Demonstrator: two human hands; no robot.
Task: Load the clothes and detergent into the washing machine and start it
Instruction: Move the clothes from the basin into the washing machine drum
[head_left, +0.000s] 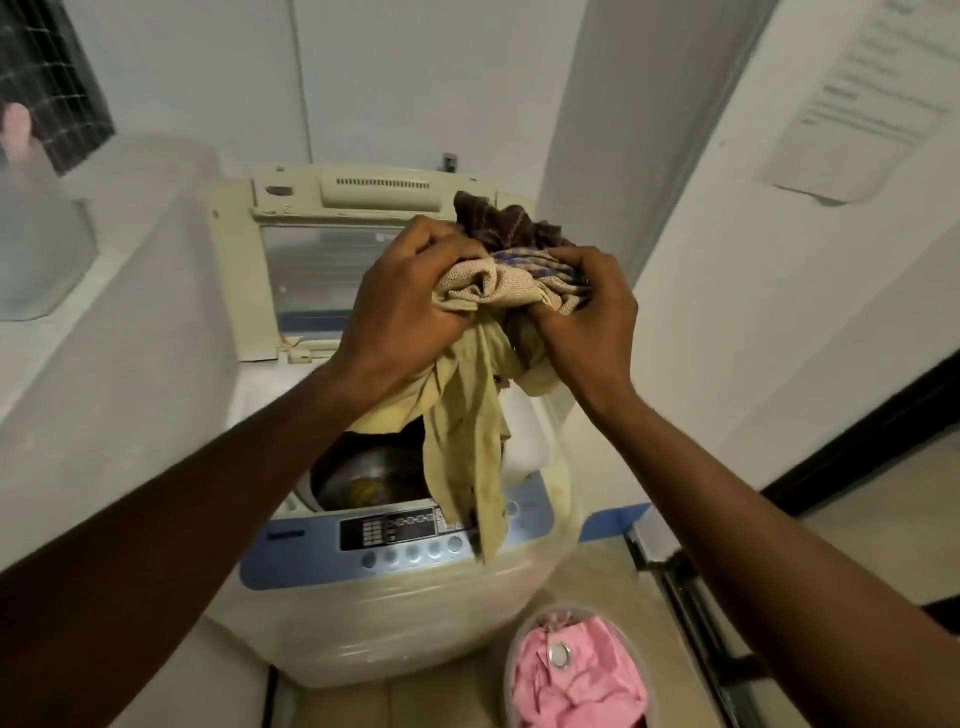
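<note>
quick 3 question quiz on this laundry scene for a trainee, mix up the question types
1. True or false: the left hand and right hand both grip the bundle of clothes.
2. The washing machine has its lid: A) open, B) shut, C) taken off.
3. Fill in: the tub on the floor holds a ___ cloth.

Key: 1 true; 2 A; 3 pink.

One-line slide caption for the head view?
Over the open washing machine, left hand and right hand grip clothes; pink cloth lies in a basket.
</note>
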